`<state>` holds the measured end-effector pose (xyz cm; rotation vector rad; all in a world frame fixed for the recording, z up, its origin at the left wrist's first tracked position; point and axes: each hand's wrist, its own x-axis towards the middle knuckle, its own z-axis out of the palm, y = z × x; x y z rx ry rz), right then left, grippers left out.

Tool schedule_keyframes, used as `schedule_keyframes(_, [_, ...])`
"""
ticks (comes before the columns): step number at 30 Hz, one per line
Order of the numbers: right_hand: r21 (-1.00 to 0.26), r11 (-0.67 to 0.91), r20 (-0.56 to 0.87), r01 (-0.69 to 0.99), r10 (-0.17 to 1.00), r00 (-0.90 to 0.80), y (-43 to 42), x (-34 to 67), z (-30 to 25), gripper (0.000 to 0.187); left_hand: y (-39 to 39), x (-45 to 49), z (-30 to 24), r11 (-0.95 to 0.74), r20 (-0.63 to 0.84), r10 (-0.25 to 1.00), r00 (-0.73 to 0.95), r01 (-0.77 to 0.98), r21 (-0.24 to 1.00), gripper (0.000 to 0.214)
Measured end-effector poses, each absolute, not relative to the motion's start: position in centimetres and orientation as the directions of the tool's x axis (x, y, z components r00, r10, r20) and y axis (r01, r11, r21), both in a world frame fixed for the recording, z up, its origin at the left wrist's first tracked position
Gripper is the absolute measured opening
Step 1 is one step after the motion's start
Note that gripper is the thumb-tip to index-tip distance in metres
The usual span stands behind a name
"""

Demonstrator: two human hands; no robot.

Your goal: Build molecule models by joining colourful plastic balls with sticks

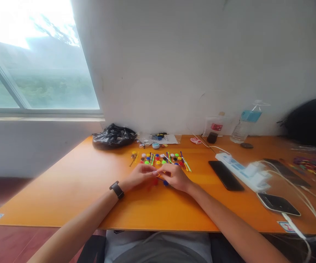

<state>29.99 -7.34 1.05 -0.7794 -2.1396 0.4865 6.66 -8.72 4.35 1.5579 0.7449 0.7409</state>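
My left hand (141,176), with a dark watch (116,190) on its wrist, and my right hand (176,177) meet over the middle of the table. The fingers of both are closed in a pinch, fingertip to fingertip. What lies between the tips is too small to make out. Just under the right fingers show a blue round piece (165,183) and part of a thin dark stick. A blurred red piece (155,181) is below the left fingertips. Beyond the hands, rows of coloured discs (158,162) alternate with thin plastic sticks (185,162), partly hidden by my fingers.
At the back stand a black plastic bag (114,136), a clear packet (160,138) and a water bottle (241,128). To the right lie a black phone (226,175), a white power strip (237,168), cables, a power bank (278,204) and a colourful pile (312,168).
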Motion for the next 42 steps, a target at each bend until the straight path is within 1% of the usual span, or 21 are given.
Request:
schedule_keyframes(10, [-0.578, 0.728, 0.53, 0.369, 0.679, -0.508, -7.5, 29.8, 1.3, 0.016, -9.0, 7.0, 5.0, -0.103, 0.04, 0.785, 0.618, 0.066, 0.993, 0.054])
schedule_keyframes(17, [-0.573, 0.707, 0.501, 0.414, 0.702, -0.506, -7.7, 29.8, 1.3, 0.016, -8.8, 6.8, 4.6, -0.096, 0.032, 0.814, 0.579, 0.08, 0.992, 0.054])
schedule_keyframes(23, [-0.581, 0.701, 0.491, 0.414, 0.707, -0.51, -7.8, 29.8, 1.5, 0.023, -8.1, 6.6, 3.4, -0.073, 0.038, 0.818, 0.574, 0.038, 0.997, 0.058])
schedule_keyframes(26, [-0.583, 0.69, 0.474, 0.429, 0.718, -0.511, -7.8, 29.8, 1.5, 0.026, -7.4, 6.4, 2.5, -0.12, 0.087, 0.843, 0.531, 0.029, 0.992, 0.057])
schedule_keyframes(31, [-0.577, 0.673, 0.442, 0.462, 0.733, -0.517, -7.8, 29.9, 1.6, 0.024, -6.6, 6.2, 1.3, -0.161, 0.116, 0.852, 0.51, 0.046, 0.986, 0.058])
schedule_keyframes(37, [-0.575, 0.657, 0.402, 0.487, 0.745, -0.531, -7.8, 30.0, 1.9, 0.02, -6.4, 6.3, 0.8, -0.187, 0.113, 0.819, 0.563, 0.075, 0.979, 0.057])
schedule_keyframes(42, [-0.576, 0.633, 0.313, 0.517, 0.755, -0.576, -7.9, 30.1, 2.0, 0.016, -5.8, 6.4, 0.1, -0.35, 0.211, 0.797, 0.567, 0.148, 0.925, 0.05])
